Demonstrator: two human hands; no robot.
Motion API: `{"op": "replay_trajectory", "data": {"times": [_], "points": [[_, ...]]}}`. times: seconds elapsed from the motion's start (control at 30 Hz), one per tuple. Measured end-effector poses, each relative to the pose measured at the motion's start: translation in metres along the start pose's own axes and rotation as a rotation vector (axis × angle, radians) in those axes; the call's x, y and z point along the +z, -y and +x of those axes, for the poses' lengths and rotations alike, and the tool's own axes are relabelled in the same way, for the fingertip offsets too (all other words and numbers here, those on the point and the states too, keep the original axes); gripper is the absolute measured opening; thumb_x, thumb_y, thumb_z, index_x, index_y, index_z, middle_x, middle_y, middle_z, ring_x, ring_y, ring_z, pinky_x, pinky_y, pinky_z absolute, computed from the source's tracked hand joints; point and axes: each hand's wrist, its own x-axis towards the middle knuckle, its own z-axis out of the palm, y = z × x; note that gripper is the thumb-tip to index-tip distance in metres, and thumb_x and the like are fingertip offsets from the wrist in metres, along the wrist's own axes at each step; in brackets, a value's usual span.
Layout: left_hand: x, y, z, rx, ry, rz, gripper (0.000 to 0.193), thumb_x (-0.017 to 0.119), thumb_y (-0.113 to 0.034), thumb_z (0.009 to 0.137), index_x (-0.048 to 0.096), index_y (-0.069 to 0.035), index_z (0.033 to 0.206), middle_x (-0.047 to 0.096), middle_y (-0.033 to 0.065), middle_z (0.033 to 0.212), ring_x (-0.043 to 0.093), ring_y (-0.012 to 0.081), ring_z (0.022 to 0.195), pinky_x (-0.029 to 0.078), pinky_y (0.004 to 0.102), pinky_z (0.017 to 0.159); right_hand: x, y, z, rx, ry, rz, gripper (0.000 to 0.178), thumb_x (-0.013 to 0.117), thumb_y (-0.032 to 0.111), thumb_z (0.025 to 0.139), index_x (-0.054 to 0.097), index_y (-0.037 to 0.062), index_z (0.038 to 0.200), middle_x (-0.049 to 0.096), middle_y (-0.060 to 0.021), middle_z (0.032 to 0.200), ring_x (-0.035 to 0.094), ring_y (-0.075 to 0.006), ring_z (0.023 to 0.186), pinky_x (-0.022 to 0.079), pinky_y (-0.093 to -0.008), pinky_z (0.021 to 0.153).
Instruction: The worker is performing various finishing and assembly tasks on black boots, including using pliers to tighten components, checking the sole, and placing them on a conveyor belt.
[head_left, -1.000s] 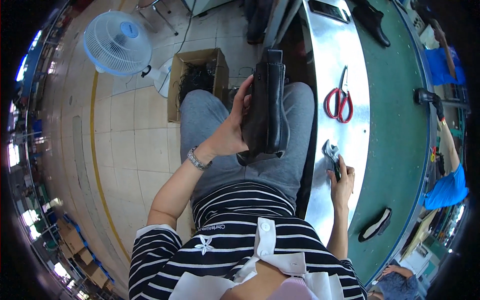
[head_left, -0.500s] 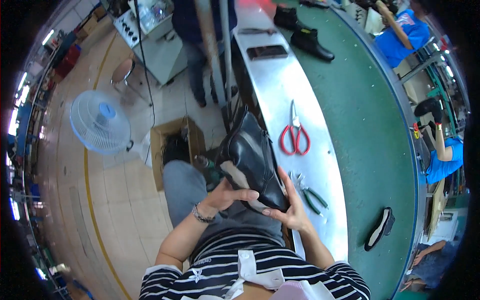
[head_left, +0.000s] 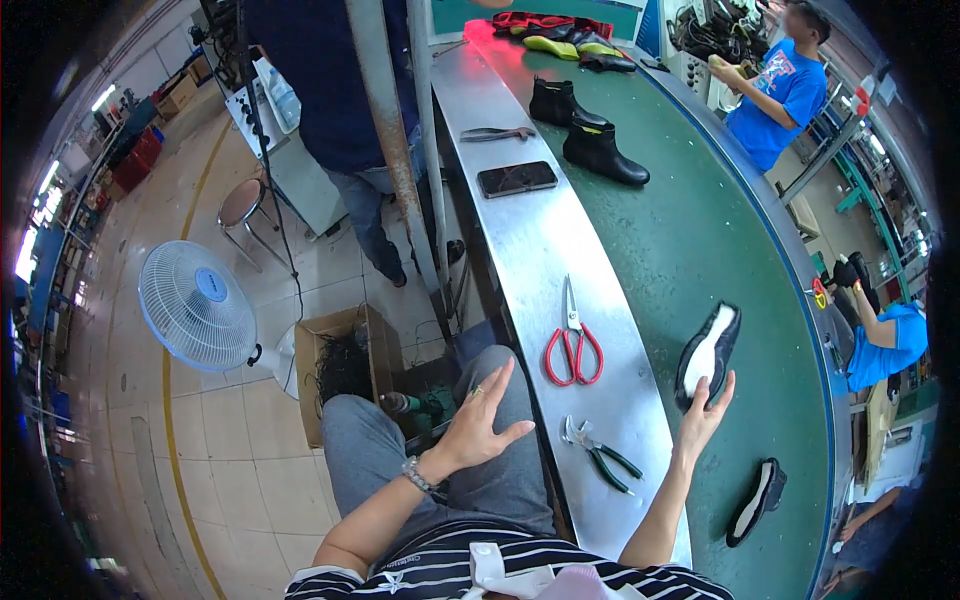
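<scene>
My left hand (head_left: 482,425) is held over my lap, fingers stretched out and thumb apart, with nothing in it. On the green belt to my right lies a black ankle boot (head_left: 708,355), its pale sole side turned up. My right hand (head_left: 702,420) is at the boot's near end, fingers spread, the thumb against the sole edge. A second black shoe (head_left: 757,502) lies nearer to me on the belt, its pale underside partly showing. Between my hands, on the metal ledge, are red-handled scissors (head_left: 573,345) and green-handled pincers (head_left: 603,457).
The metal ledge (head_left: 545,235) also carries a phone (head_left: 517,179) and another hand tool (head_left: 497,134). Black boots (head_left: 605,155) stand farther up the green belt (head_left: 690,240). To the left are a fan (head_left: 198,305) and a cardboard box (head_left: 400,350). A person (head_left: 320,90) stands beyond a metal post (head_left: 385,110).
The black boot went from both hands above my lap to the belt on the right. My left hand let go and opened; my right hand reached out with the boot. The view tilted farther up.
</scene>
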Motion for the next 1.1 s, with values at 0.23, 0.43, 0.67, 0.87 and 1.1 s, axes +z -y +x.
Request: {"op": "replay_trajectory", "data": {"times": [0.23,0.43,0.67,0.87,1.1], "points": [[0.053,0.045,0.025,0.014,-0.188,0.463,0.069,0.056,-0.043,0.091,0.033,-0.007,0.146,0.03,0.0202,0.15,0.024,0.0368,0.14,0.02,0.0526,0.111,0.059,0.046,0.034,0.39,0.694,0.36,0.034,0.055,0.01,0.095,0.055,0.0038,0.128,0.066,-0.0065,0.07,0.061,-0.0089,0.06,0.049,-0.023,0.056],[0.06,0.053,0.022,0.039,-0.206,0.49,0.04,0.059,-0.029,0.089,0.06,-0.014,0.126,0.045,0.01,0.143,0.031,0.0324,0.137,0.02,0.0515,0.111,0.217,0.066,0.116,0.135,0.864,0.455,0.033,0.059,0.014,0.091,0.059,0.0045,0.123,0.067,-0.0069,0.068,0.063,-0.0086,0.06,0.05,-0.0261,0.059],[0.064,0.058,0.024,-0.021,-0.248,0.446,0.034,0.058,-0.024,0.088,0.066,-0.021,0.121,0.051,0.0071,0.138,0.036,0.0314,0.135,0.019,0.0495,0.111,0.392,0.096,0.215,-0.324,0.66,-0.266,0.068,0.064,0.029,0.085,0.033,0.0271,0.145,0.068,-0.0226,0.091,0.066,-0.0391,0.088,0.051,-0.0485,0.079],[0.063,0.062,0.035,-0.071,-0.324,0.381,0.031,0.064,-0.022,0.084,0.07,-0.025,0.114,0.056,0.0046,0.134,0.039,0.0301,0.133,0.021,0.0527,0.11,0.443,0.072,0.249,-0.397,0.579,-0.394,0.037,0.063,0.044,0.085,0.055,0.0155,0.108,0.066,-0.0206,0.093,0.066,-0.0358,0.089,0.052,-0.0457,0.076],[0.06,0.061,0.035,-0.01,-0.275,0.41,0.035,0.062,-0.021,0.085,0.067,-0.025,0.119,0.051,0.0044,0.138,0.034,0.0295,0.136,0.017,0.0495,0.112,0.39,0.032,0.248,-0.312,0.497,-0.082,0.035,0.066,0.039,0.083,0.057,0.0061,0.09,0.064,-0.0208,0.082,0.063,-0.0409,0.081,0.049,-0.0478,0.07]]}}
